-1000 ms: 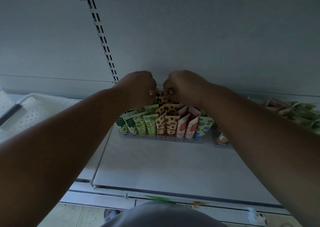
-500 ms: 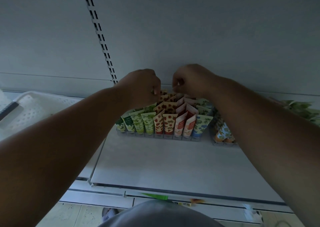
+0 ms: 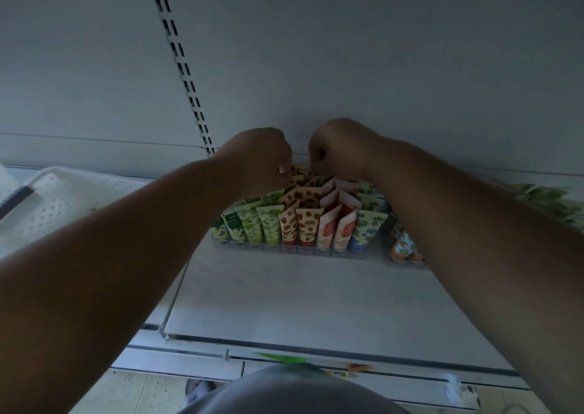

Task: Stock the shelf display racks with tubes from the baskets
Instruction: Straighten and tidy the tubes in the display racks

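A clear display rack (image 3: 289,250) stands at the back of the white shelf (image 3: 300,300), filled with rows of upright tubes (image 3: 305,227): green at the left, red-spotted in the middle, peach, then blue-leafed at the right. My left hand (image 3: 257,157) and my right hand (image 3: 339,148) hover close together over the rear rows of red-spotted tubes, fingers curled down onto the tube tops. What the fingers pinch is hidden behind the knuckles. A second rack (image 3: 406,263) with orange-patterned tubes sits to the right, partly behind my right forearm.
A white perforated basket (image 3: 53,199) rests on the shelf at the left. Loose green-patterned tubes (image 3: 550,202) lie at the far right. A slotted upright (image 3: 183,69) runs up the back wall. The shelf's front edge (image 3: 316,345) lies below, with floor tiles beneath.
Both hands stayed over the rear rows; the right hand lifted slightly and shifted right, then came back beside the left. More of the orange-tube rack at the right is now in view.
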`<action>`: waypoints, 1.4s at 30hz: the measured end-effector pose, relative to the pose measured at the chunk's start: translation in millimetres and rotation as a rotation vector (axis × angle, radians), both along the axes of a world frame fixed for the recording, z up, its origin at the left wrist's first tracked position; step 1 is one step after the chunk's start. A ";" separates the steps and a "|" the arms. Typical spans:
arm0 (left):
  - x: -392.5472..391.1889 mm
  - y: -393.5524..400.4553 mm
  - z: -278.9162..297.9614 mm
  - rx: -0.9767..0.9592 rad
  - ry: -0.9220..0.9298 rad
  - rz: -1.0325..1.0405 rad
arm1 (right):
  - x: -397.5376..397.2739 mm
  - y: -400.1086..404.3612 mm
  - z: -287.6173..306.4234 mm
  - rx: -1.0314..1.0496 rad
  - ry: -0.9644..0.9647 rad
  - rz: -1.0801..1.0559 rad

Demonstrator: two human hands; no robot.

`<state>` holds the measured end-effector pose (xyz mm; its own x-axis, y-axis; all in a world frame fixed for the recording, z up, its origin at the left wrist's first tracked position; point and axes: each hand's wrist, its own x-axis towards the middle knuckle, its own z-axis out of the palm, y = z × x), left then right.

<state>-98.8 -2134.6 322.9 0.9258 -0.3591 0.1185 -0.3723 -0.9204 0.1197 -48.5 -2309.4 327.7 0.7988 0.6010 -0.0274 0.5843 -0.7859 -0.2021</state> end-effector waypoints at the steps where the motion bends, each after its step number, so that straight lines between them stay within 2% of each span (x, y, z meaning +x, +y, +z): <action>1: -0.1 0.3 0.3 0.003 0.002 0.000 | -0.2 -0.1 -1.1 0.008 0.000 0.003; 9: 0.6 -1.1 -1.5 0.032 0.007 -0.005 | -4.9 -14.0 -1.3 0.093 -0.021 0.052; 13: 3.8 -0.5 -3.2 0.028 0.015 0.004 | -8.5 -16.7 2.2 0.018 0.063 0.095; 26: 2.2 2.3 -2.9 0.021 0.029 -0.014 | -12.1 -12.1 -4.4 0.040 0.043 0.045; 32: -18.4 5.0 5.1 -0.117 -0.005 -0.030 | -22.1 -16.1 1.5 0.129 0.030 0.083; 42: -21.5 0.9 6.9 0.037 0.045 -0.129 | -32.1 -10.6 -3.5 0.055 0.080 0.078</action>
